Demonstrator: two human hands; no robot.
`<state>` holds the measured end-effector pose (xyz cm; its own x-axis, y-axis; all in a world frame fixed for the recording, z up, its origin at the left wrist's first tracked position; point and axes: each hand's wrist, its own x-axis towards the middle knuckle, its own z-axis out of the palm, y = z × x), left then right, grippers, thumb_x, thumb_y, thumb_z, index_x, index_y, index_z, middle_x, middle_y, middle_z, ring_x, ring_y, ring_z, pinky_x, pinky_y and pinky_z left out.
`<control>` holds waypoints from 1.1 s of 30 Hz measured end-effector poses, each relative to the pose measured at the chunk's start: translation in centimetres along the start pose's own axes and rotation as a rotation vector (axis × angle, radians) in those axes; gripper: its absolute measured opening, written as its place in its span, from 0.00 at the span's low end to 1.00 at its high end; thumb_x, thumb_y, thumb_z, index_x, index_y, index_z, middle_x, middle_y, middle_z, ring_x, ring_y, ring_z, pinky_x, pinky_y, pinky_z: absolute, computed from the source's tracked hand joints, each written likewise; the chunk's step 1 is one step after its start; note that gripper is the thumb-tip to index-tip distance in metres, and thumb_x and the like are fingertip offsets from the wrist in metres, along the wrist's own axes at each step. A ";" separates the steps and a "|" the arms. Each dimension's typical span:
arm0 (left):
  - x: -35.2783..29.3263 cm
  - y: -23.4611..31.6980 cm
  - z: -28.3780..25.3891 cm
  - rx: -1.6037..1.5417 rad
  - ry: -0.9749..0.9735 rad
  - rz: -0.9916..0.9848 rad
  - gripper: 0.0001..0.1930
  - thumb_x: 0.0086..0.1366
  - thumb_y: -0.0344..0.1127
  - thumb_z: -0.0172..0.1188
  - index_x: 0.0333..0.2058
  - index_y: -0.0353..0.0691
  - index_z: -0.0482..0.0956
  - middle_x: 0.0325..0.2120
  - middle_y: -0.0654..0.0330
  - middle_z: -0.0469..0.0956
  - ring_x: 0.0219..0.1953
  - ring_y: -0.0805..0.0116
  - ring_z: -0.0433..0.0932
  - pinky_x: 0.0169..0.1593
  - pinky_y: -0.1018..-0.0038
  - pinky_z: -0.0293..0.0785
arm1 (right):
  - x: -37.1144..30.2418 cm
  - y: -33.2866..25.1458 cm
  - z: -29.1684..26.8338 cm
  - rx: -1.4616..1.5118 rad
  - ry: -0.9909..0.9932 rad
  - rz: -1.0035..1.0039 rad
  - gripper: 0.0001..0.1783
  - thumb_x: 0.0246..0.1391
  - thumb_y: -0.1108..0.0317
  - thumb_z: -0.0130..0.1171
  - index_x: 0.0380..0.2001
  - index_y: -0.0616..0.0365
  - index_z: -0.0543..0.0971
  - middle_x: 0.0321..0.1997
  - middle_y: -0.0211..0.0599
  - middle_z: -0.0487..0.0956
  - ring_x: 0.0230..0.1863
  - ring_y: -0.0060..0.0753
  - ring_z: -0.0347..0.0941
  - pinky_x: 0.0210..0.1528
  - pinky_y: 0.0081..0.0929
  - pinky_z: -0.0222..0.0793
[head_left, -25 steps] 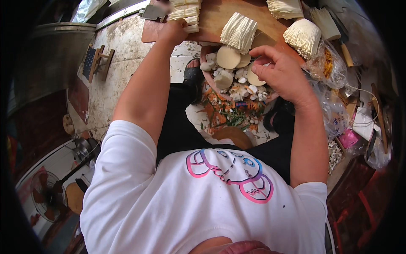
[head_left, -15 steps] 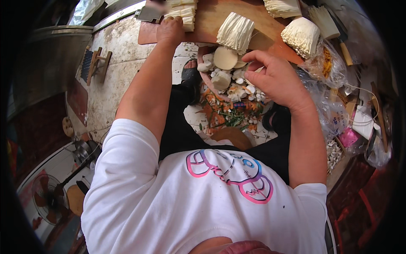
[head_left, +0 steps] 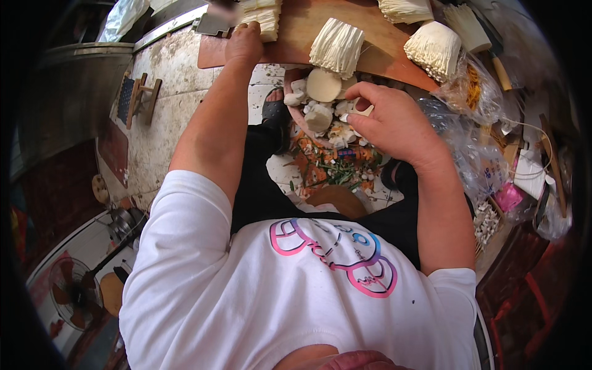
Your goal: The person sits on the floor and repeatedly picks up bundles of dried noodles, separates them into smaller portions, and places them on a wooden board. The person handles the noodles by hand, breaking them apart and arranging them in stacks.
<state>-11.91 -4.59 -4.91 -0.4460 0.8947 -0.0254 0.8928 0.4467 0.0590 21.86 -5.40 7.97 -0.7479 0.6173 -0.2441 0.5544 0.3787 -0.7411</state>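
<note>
Two bare hands are in view, with clock positions taken from the centre of the view. At 11 o'clock, the left hand (head_left: 243, 44) is at the near end of the stacked enoki bundles (head_left: 262, 17), at the left part of the brown wooden tabletop (head_left: 299, 40). Its fingers overlap the stack; whether that grip is pinching cannot be told. A grey metal object (head_left: 211, 23), too indistinct to identify, is just beside this hand on its left.

At 2 o'clock, the right hand (head_left: 398, 123) hangs over the pink basin (head_left: 294, 115), palm inward. Its grip is spread, thumb and forefinger curved and apart. The basin contains round cut mushroom bases (head_left: 324, 85) and white scraps.

Between 12 and 1 o'clock, one enoki bundle (head_left: 337, 47) lies at the near edge of the tabletop, apart from both hands. Three further enoki clusters (head_left: 433, 50) are between 1 and 2 o'clock. At 2 o'clock are a wooden knife handle (head_left: 501, 73) and a clear plastic bag containing yellow-orange bands (head_left: 473, 92). An electric fan (head_left: 75, 293) stands at 8 o'clock.
</note>
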 end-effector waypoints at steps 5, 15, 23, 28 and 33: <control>0.2 0.3 -0.1 0.043 -0.054 -0.040 0.11 0.61 0.31 0.48 0.42 0.44 0.75 0.46 0.49 0.76 0.51 0.52 0.75 0.51 0.60 0.74 | -0.3 -0.2 -0.1 -0.049 -0.037 -0.005 0.18 0.46 0.64 0.58 0.42 0.59 0.77 0.35 0.49 0.79 0.39 0.50 0.77 0.44 0.39 0.72; 0.0 1.4 -2.1 0.072 -0.262 -0.095 0.16 0.59 0.35 0.52 0.46 0.42 0.78 0.47 0.47 0.78 0.51 0.51 0.77 0.52 0.61 0.74 | -0.8 0.2 0.0 -0.135 -0.044 -0.031 0.19 0.48 0.63 0.59 0.44 0.58 0.76 0.36 0.49 0.79 0.39 0.49 0.76 0.43 0.38 0.71; 0.1 2.8 -3.3 0.009 -0.201 -0.023 0.14 0.56 0.37 0.55 0.38 0.39 0.82 0.41 0.46 0.80 0.46 0.50 0.79 0.49 0.61 0.75 | -0.9 0.3 0.1 -0.169 -0.044 -0.032 0.19 0.47 0.63 0.60 0.44 0.58 0.76 0.36 0.50 0.79 0.40 0.50 0.76 0.44 0.40 0.71; -0.4 7.6 -4.6 -0.511 -0.216 0.057 0.24 0.54 0.53 0.63 0.38 0.36 0.82 0.37 0.46 0.81 0.43 0.49 0.80 0.49 0.65 0.75 | -0.3 1.0 -0.1 -0.131 0.004 0.027 0.18 0.46 0.64 0.59 0.42 0.58 0.78 0.38 0.50 0.80 0.42 0.52 0.76 0.48 0.43 0.71; -1.7 11.5 -1.7 -0.538 -0.147 0.067 0.40 0.47 0.60 0.69 0.47 0.28 0.75 0.42 0.42 0.79 0.45 0.50 0.79 0.49 0.65 0.75 | 0.5 0.8 -1.1 -0.132 0.023 0.117 0.18 0.47 0.64 0.59 0.42 0.58 0.78 0.40 0.50 0.79 0.44 0.51 0.75 0.49 0.42 0.70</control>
<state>-1.00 -1.00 -2.45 -0.3408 0.9295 -0.1409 0.7429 0.3581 0.5655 22.39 -4.01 7.93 -0.6679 0.6773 -0.3085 0.6813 0.3896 -0.6197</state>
